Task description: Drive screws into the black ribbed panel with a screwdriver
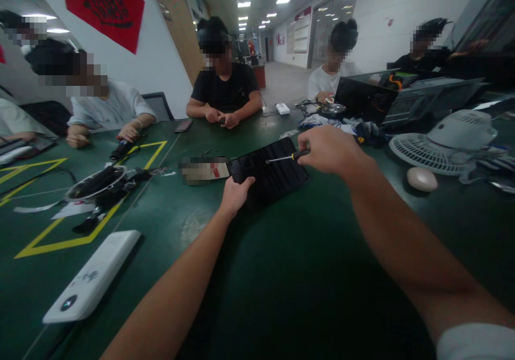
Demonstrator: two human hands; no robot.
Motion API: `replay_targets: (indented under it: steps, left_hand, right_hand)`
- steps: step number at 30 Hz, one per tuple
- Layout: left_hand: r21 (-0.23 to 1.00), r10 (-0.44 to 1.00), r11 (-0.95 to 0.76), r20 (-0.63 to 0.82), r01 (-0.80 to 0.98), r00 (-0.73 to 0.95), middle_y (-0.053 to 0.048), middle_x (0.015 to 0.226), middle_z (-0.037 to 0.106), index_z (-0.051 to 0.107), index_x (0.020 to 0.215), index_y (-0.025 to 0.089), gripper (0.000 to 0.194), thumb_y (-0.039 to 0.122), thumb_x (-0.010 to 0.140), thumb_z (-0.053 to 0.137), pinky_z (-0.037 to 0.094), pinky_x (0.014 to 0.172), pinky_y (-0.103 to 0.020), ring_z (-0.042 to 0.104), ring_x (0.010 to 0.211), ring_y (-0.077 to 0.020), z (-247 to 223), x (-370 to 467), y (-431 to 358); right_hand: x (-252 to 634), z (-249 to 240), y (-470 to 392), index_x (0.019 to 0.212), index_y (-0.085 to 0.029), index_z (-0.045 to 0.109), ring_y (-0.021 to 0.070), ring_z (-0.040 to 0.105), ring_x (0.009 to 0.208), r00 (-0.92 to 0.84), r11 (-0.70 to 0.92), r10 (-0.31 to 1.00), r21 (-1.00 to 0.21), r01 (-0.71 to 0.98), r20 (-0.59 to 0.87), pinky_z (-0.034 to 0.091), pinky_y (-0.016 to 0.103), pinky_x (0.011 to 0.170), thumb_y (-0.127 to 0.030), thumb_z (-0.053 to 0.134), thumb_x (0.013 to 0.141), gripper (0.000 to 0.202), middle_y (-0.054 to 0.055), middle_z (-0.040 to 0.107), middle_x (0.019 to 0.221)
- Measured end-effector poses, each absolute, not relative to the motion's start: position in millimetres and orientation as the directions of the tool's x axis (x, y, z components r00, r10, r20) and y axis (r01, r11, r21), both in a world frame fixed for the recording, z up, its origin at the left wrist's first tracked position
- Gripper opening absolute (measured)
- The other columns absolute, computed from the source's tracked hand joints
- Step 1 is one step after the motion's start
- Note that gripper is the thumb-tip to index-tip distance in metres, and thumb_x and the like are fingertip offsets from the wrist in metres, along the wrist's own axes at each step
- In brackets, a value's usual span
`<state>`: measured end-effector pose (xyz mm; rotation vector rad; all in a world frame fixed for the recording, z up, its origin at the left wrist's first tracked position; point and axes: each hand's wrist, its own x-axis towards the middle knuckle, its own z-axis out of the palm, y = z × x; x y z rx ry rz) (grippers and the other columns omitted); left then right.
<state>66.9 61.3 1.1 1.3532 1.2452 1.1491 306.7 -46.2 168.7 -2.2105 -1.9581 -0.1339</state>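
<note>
**Screwdriver at the black panel, panel steadied by the other hand**

Nearest the camera: two bare forearms reach out over the dark green tabletop (306, 274). A white power bank (93, 277) lies near the left forearm, clear of the work.

Mid-field: the left hand (235, 193) is closed on the near left corner of a flat black panel (269, 173), thumb on top, pinning it against the tabletop. The right hand (330, 149) is wrapped around the yellow-and-black handle of a small screwdriver (286, 157); the shaft runs left, with its tip over the panel's upper face, near the middle. Whether the tip sits in a screw head cannot be told; it is too small to see.

Judgement: step in hand is working a fastener on the panel, either seating the tip or turning. The next move calls for the tip square in the screw, steady downward pressure, and the left hand holding the panel from sliding.

Further out: a white fan (442, 142) lying face up and a pale oval object (421, 179) to the right; a round white device with black parts (96, 184) inside yellow tape lines to the left. Beyond, several other people sit around the tabletop; one opposite has both hands together on something small (220, 116).
</note>
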Motion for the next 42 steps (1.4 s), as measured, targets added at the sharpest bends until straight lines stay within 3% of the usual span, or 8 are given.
replay_targets:
  steps: [13, 23, 30, 36, 42]
  left_hand:
    - [0.991, 0.997, -0.058, 0.052, 0.125, 0.049, -0.011, 0.1, 0.083, 0.078, 0.098, 0.017, 0.039, 0.042, 0.07, 0.091, 0.063, 0.097, -0.046, 0.08, 0.096, -0.0322, -1.1, 65.7, 62.6]
    - [0.992, 0.998, -0.055, 0.051, 0.115, 0.045, -0.011, 0.101, 0.084, 0.079, 0.099, 0.017, 0.041, 0.04, 0.068, 0.091, 0.063, 0.098, -0.046, 0.08, 0.099, -0.0327, 1.5, 67.5, 60.8]
    - [0.989, 0.997, -0.056, 0.049, 0.138, 0.055, -0.012, 0.102, 0.084, 0.078, 0.1, 0.017, 0.038, 0.038, 0.071, 0.09, 0.064, 0.098, -0.048, 0.08, 0.099, -0.0329, 3.1, 66.8, 61.4]
    - [0.989, 0.998, -0.055, 0.049, 0.138, 0.045, -0.013, 0.102, 0.083, 0.078, 0.098, 0.016, 0.038, 0.039, 0.07, 0.089, 0.064, 0.096, -0.046, 0.08, 0.098, -0.0328, 3.4, 67.5, 59.3]
    - [0.989, 0.996, -0.07, 0.061, 0.133, 0.065, -0.012, 0.1, 0.084, 0.079, 0.099, 0.016, 0.035, 0.038, 0.072, 0.087, 0.062, 0.095, -0.045, 0.079, 0.096, -0.0324, 6.4, 68.8, 57.9]
  right_hand:
    - [304.7, 169.2, -46.8, 0.107, -0.027, 0.09, 0.0377, 0.075, 0.111, 0.16, -0.155, 0.968, -0.038, 0.987, 0.194, 0.059, 0.05, 0.089, -0.043, 0.073, 0.093, 0.028, 0.014, 0.083, 0.119]
    - [303.3, 170.0, -46.2, 0.111, -0.02, 0.087, 0.0425, 0.075, 0.116, 0.15, -0.148, 0.984, -0.031, 0.988, 0.094, 0.058, 0.053, 0.093, -0.053, 0.06, 0.1, 0.045, 0.021, 0.082, 0.119]
    - [305.5, 165.4, -46.8, 0.121, -0.025, 0.077, 0.0388, 0.075, 0.11, 0.1, -0.093, 0.981, -0.05, 0.994, 0.169, 0.053, 0.046, 0.082, -0.047, 0.069, 0.095, 0.036, 0.015, 0.081, 0.118]
    - [305.4, 164.4, -46.2, 0.106, -0.026, 0.077, 0.0362, 0.074, 0.107, 0.086, -0.078, 0.978, -0.047, 0.996, 0.193, 0.05, 0.042, 0.077, -0.043, 0.072, 0.094, 0.021, 0.012, 0.081, 0.11]
    - [306.4, 162.1, -43.9, 0.106, -0.028, 0.079, 0.0361, 0.073, 0.108, 0.111, -0.101, 0.973, -0.061, 0.993, 0.204, 0.049, 0.043, 0.077, -0.045, 0.072, 0.095, 0.022, 0.011, 0.081, 0.115]
